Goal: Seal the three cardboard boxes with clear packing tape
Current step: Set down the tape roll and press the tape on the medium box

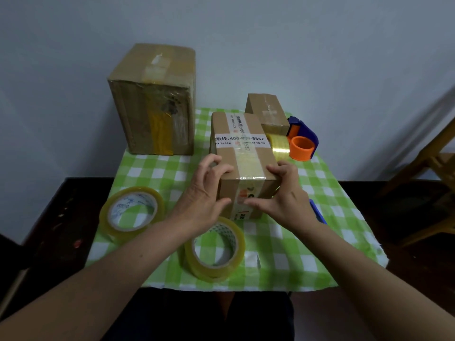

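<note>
Green-and-white checked cloth (pixel 307 254) covers a dark table (pixel 73 205), and between the two hands sits a brown cardboard box (pixel 242 153), its top crossed by white printed tape under a glossy clear strip that runs down the near face. The left hand (pixel 204 193) and right hand (pixel 288 193) grip its near corners, fingers curled over the top edge, thumbs on the front. Beyond the left hand stands a tall taped cardboard box (pixel 152 102); beyond the right, a smaller taped box (pixel 268 109) and a blue-and-orange tape dispenser (pixel 301 139); one clear tape roll (pixel 131 212) lies left of the left wrist, another roll (pixel 214 249) between the forearms.
</note>
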